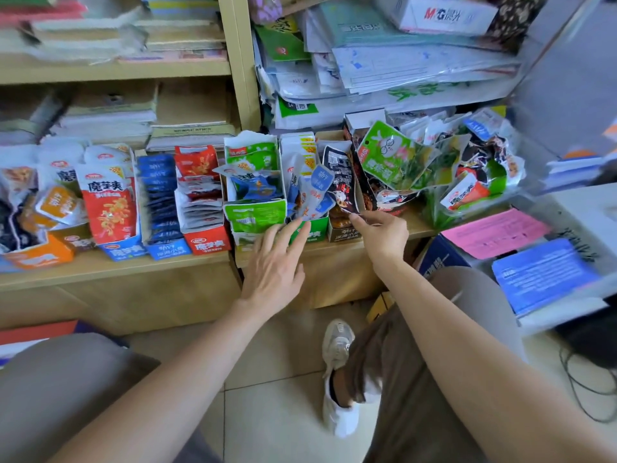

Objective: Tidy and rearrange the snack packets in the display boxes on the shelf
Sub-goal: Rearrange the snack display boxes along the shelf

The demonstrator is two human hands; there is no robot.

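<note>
A row of open display boxes with snack packets stands on the wooden shelf (110, 267). My left hand (275, 265) is spread open in front of a green display box (255, 217) that holds blue packets, its fingertips near the box's lower right corner. My right hand (380, 237) pinches the bottom edge of a black snack packet (344, 182) that stands tilted over a brown box (344, 233). Loose white-and-blue packets (315, 195) lean between the two boxes. A heap of green and black packets (434, 165) lies further right.
Red, blue and orange boxes (207, 240) fill the shelf's left part. Stacks of paper and books (384, 65) sit above and behind the snacks. Pink and blue sheets (494, 232) lie in a tray at right. My knees and a white shoe (337, 375) are below, on the tiled floor.
</note>
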